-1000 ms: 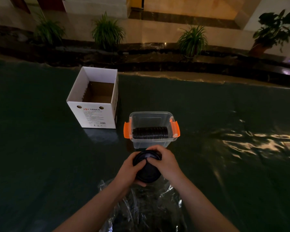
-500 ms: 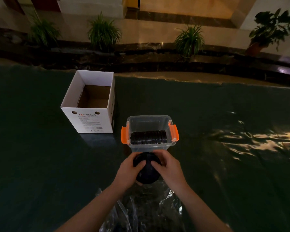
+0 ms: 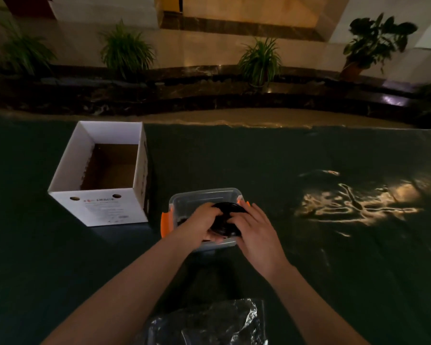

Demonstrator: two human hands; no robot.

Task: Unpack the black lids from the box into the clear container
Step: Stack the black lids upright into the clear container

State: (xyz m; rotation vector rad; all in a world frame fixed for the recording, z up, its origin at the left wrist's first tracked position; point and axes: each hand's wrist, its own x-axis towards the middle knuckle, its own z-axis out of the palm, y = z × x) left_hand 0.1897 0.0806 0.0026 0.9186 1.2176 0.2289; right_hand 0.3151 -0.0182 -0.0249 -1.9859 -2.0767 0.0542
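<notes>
A stack of black lids is held between both my hands, tilted, inside the top of the clear container with orange side latches. My left hand grips the stack's left end and my right hand its right end. The row of lids lying in the container is mostly hidden by my hands. The white cardboard box stands open to the left of the container, and its brown inside shows no lids.
A crumpled clear plastic bag lies on the dark green table cover at the near edge. Bright reflections mark the cover to the right. Beyond the table's far edge runs a dark stone ledge with potted plants.
Both hands have carried the stack of lids forward from above the plastic bag into the container's opening. The bag stays behind on the table.
</notes>
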